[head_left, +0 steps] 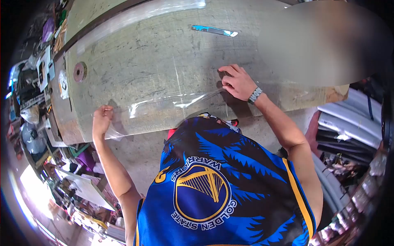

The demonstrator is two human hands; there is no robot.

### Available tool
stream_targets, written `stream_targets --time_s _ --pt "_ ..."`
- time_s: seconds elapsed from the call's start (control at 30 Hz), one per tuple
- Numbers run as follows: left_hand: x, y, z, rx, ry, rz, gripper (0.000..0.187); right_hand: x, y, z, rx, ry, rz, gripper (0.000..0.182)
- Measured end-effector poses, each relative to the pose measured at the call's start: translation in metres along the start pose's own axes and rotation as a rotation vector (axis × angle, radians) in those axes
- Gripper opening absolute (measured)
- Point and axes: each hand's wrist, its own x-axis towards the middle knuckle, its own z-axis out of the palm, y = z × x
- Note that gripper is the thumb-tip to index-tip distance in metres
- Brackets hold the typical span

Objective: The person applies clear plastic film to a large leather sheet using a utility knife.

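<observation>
A clear plastic sheet [164, 100] lies over the worktable, its near edge folded up and glinting between my hands. At the left end, my left hand [102, 119] is closed on the sheet's edge, with a loose bit of film hanging beside it. My right hand [239, 84], with a watch on the wrist, has its fingers curled in a pinch at the sheet's edge on the right. Farther back on the table rests a blue utility knife [214, 30], apart from both hands.
A flat reddish-brown ring [80, 71] sits near the table's left end. The worktable [135, 53] has a scratched surface. Rolls of silvery material [349, 115] are stacked at right. Shelves of clutter [35, 119] stand at left. A blurred patch covers the upper right.
</observation>
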Motion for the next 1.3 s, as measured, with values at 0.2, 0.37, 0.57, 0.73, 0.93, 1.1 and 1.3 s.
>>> stream_targets --time_s 0.2,0.37,0.57,0.73,0.93,1.1,1.3 --pt "-0.047 0.205 0.110 0.118 0.014 0.764 0.079 0.007 -0.063 0.001 0.048 0.383 0.076 0.020" --pt "-0.045 0.232 0.219 -0.273 -0.318 0.698 0.060 0.027 -0.083 -0.014 -0.043 0.515 0.002 0.021" --pt "-0.046 0.195 0.171 -0.550 -0.694 0.378 0.018 0.017 -0.065 -0.030 -0.017 0.408 0.076 0.025" --pt "-0.060 0.177 0.137 -0.160 -0.649 0.644 0.027 0.060 -0.107 -0.047 0.587 0.033 -0.006 0.043" --pt "-0.080 0.166 0.104 -0.334 -0.580 0.602 0.018 0.101 -0.133 -0.015 1.028 -0.655 0.200 0.021" --pt "-0.053 0.089 0.032 -0.303 -0.761 0.545 0.017 0.109 -0.137 -0.024 0.891 -0.538 0.377 0.018" --pt "-0.019 -0.028 -0.064 -0.252 -0.592 0.389 0.022 0.100 -0.080 0.001 0.567 -0.323 0.500 0.023"
